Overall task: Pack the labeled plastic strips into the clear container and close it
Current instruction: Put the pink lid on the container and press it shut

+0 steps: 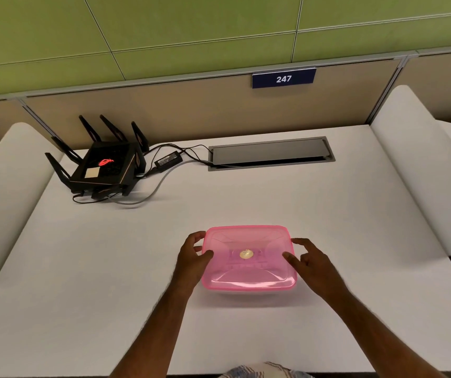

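A clear container with a translucent pink lid [248,259] sits on the white desk in front of me. The lid lies flat on top of it, with a small round gold sticker at its centre. Dim shapes show through the lid; I cannot tell whether they are the strips. My left hand [193,257] grips the lid's left edge, thumb on top and fingers curled around the rim. My right hand [311,261] rests against the right edge, thumb on the lid and index finger touching the far right corner.
A black router [101,166] with upright antennas stands at the back left, with a power brick [168,159] and cables trailing beside it. A grey cable hatch [270,153] is set into the desk at the back. Curved white dividers rise on both sides.
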Demonstrator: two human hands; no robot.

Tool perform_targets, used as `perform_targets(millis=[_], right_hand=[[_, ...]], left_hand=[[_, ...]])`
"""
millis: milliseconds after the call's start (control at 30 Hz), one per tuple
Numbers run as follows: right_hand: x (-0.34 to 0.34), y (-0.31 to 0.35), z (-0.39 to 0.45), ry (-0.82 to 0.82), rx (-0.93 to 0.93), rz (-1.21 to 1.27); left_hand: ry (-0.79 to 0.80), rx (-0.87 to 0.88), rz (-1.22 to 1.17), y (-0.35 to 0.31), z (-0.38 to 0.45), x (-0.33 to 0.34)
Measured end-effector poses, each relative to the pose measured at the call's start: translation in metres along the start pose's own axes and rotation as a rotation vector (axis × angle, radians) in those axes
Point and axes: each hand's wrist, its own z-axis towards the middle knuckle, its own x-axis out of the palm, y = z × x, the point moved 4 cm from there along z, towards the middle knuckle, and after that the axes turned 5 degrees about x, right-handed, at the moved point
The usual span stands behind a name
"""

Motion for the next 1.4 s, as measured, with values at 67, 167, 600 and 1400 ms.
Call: perform_targets(millis=[67, 167, 600, 1400], right_hand=[[-0.002, 0.003, 0.002, -0.064, -0.001, -0.031], [-0.002, 0.013, 0.006, -0.129, -0.03, 0.009], [0.037, 0.038, 0.0, -0.038, -0.046, 0.044], [0.041, 0.013, -0.01, -0.022, 0.162, 0.447]], left_hand=[[0.005, 0.001, 0.0, 0.0, 0.0, -0.001], [0.006, 0.008, 0.008, 0.0, 0.0, -0.001], [0.026, 0.011, 0.039, 0.001, -0.002, 0.001], [0.038, -0.02, 0.063, 0.004, 0.001, 0.0]])
